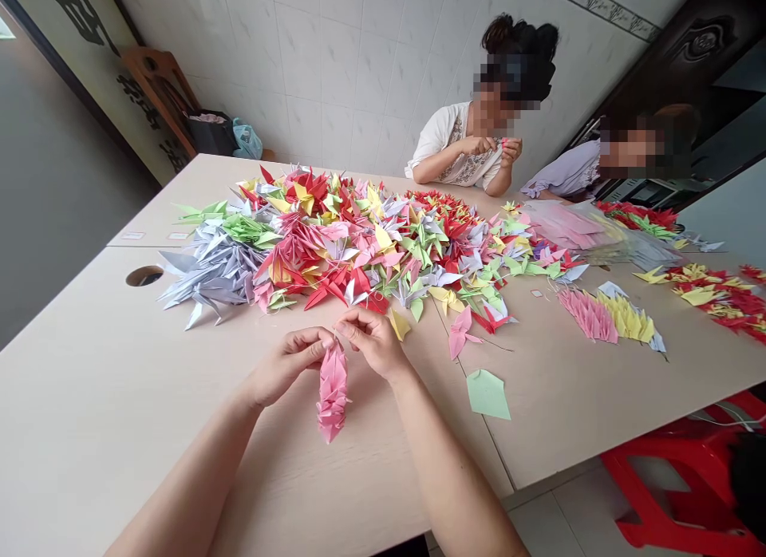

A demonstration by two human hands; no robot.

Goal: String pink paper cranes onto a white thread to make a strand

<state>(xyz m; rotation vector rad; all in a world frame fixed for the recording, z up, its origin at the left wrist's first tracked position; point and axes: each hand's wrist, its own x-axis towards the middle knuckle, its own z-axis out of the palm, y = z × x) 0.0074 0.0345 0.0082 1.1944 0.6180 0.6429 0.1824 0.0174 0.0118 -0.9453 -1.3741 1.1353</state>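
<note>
A bundle of pink folded paper cranes (333, 393) hangs from my left hand (293, 361), whose thumb and fingers pinch its top end. Right beside it, my right hand (371, 341) is closed in a pinch near the top of the bundle. What sits between those fingertips is too small to make out, though it may be a thin thread. Beyond both hands spreads a big heap of paper cranes (359, 246) in red, pink, yellow, green and pale lilac. A yellow paper piece (399, 325) lies just past my right hand.
A green paper sheet (489, 393) and a pink crane (460, 332) lie to the right. Farther right are pink and yellow crane rows (607, 316) and clear plastic bags (598, 230). Two people sit across the table (120, 397). A red stool (670, 461) stands at lower right.
</note>
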